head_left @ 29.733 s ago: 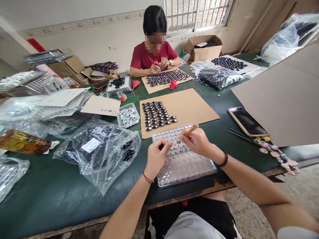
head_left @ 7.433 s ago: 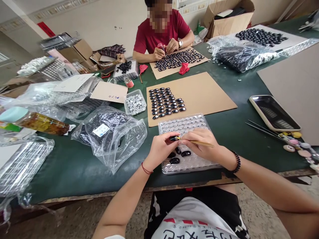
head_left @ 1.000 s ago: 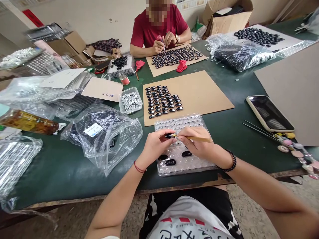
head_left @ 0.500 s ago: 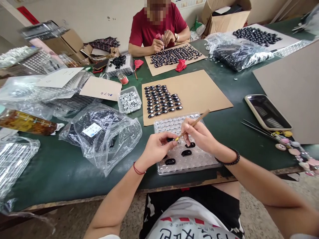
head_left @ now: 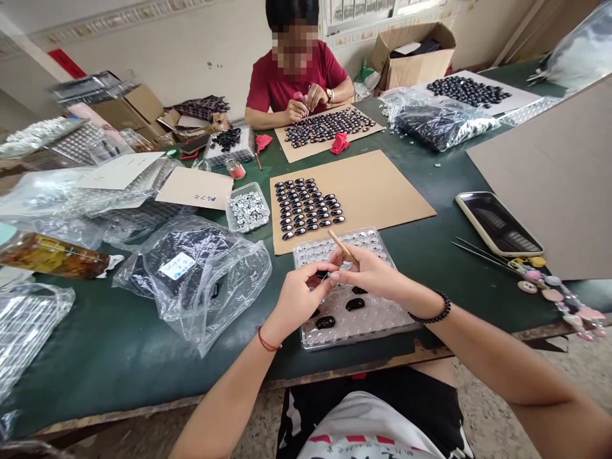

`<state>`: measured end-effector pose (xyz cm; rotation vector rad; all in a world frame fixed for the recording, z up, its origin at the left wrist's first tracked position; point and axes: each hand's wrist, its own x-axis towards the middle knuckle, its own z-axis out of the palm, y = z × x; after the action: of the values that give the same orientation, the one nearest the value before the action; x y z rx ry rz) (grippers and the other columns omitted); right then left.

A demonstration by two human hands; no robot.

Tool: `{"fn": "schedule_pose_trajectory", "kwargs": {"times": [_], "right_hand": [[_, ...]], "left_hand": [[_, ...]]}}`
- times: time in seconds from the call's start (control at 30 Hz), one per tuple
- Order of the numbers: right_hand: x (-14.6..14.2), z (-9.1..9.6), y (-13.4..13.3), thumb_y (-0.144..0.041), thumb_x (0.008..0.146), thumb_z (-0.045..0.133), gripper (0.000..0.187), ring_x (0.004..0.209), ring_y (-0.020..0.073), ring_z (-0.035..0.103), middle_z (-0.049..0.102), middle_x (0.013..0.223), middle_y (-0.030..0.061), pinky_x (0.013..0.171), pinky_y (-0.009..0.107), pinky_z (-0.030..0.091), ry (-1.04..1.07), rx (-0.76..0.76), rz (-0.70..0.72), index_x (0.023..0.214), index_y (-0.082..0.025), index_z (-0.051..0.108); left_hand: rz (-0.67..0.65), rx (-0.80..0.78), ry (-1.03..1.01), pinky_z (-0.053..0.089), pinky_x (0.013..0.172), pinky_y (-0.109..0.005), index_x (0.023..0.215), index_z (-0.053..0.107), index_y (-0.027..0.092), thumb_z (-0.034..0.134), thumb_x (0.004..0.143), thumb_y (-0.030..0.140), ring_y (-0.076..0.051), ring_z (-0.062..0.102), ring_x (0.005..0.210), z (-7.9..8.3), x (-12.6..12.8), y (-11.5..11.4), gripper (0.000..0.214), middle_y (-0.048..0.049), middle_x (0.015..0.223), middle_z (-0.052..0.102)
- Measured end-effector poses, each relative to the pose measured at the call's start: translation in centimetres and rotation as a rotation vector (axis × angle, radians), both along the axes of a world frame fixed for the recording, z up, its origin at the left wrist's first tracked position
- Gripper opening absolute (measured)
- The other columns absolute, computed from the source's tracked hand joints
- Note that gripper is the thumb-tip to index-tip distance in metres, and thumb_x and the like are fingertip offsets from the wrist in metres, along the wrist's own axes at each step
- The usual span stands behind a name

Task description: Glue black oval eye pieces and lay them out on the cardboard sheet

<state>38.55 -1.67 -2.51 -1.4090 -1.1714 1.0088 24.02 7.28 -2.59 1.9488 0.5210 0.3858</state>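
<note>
My left hand (head_left: 297,294) pinches a small glossy black oval piece (head_left: 322,274) between thumb and fingers, partly hidden by them. Against it meet the fingertips of my right hand (head_left: 375,273), which also keeps hold of a thin wooden stick (head_left: 340,245), its upper end slanting up to the left. Whatever lies right at the fingertips is too small to make out. Both hands are above a clear plastic tray (head_left: 368,328) with round dimples. On the tray lie several loose black pieces (head_left: 355,304), and small silvery bits fill its far rows.
Beyond the tray, a cardboard sheet (head_left: 387,185) bears rows of black pieces with silvery spots. Left of it are a tub (head_left: 230,220) of silvery bits and a plastic bag (head_left: 239,306). A phone (head_left: 500,223) and tweezers (head_left: 482,253) lie right. A person in red (head_left: 262,89) works opposite.
My right hand has closed in on my left fingertips. The stick has swung from pointing up-right, tip at the piece, to leaning up-left. The view has tilted up slightly.
</note>
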Motion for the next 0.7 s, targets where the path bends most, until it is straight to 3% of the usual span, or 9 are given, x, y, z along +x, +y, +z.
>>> {"fn": "schedule_pose_trajectory", "kwargs": {"times": [0.17,0.47,0.7], "right_hand": [[0.12,-0.41,0.12,-0.020,0.073,0.056,0.014,0.081,0.0145,0.055,0.059,0.086,0.0030,0.067,0.026,0.044,-0.072,-0.015,-0.055,0.086,-0.016,0.056],[0.05,-0.14,0.28,-0.016,0.072,0.055,0.015,0.057,0.0081,0.048,0.061,0.077,0.0003,0.052,0.020,0.035,-0.107,0.000,-0.058,0.086,-0.015,0.061],[0.09,-0.13,0.14,-0.018,0.074,0.055,0.017,0.058,0.0084,0.049,0.064,0.077,0.0003,0.053,0.020,0.036,-0.111,0.028,0.006,0.088,-0.016,0.063]], "left_hand": [[-0.012,0.035,-0.006,0.051,0.071,-0.027,0.099,0.062,0.018,0.057,0.079,0.027,-0.017,0.063,0.077,-0.08,0.03,-0.11,0.022,-0.0052,0.098,0.065],[0.020,0.054,-0.007,0.049,0.063,-0.024,0.098,0.061,0.018,0.042,0.089,0.029,-0.014,0.061,0.065,0.21,-0.18,-0.28,0.024,-0.0034,0.081,0.065],[0.034,0.014,-0.064,0.051,0.068,-0.024,0.101,0.056,0.019,0.043,0.089,0.028,-0.014,0.062,0.076,-0.18,-0.20,-0.59,0.020,-0.0050,0.101,0.063]]}}
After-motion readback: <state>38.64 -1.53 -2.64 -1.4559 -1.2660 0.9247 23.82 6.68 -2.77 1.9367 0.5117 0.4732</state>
